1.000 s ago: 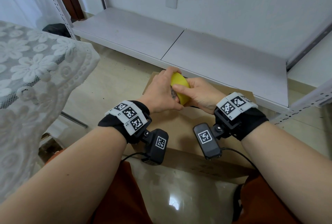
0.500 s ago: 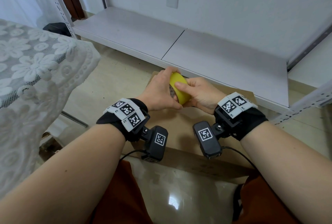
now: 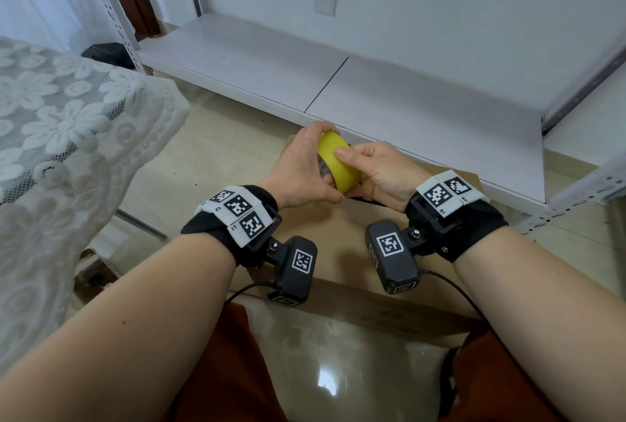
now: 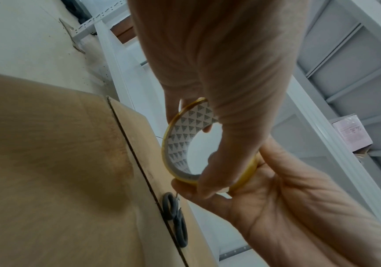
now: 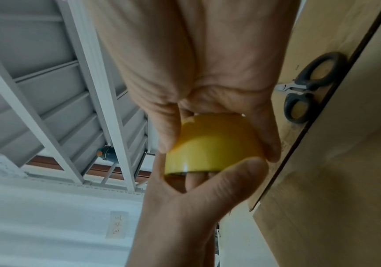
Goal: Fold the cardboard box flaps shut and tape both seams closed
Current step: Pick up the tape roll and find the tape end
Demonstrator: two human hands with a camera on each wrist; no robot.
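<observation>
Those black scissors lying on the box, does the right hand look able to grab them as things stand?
Probably not at once: the right hand is busy gripping the yellow tape roll together with the left hand. The scissors lie uncovered on the cardboard box right beside it, so once freed, likely yes.

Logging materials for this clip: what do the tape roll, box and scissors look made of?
Tape roll: glossy yellow plastic film, by its highlights; printed liner inside.
Box: matte brown cardboard.
Scissors: dull black handles, probably plastic; bare metal at the pivot.
</observation>
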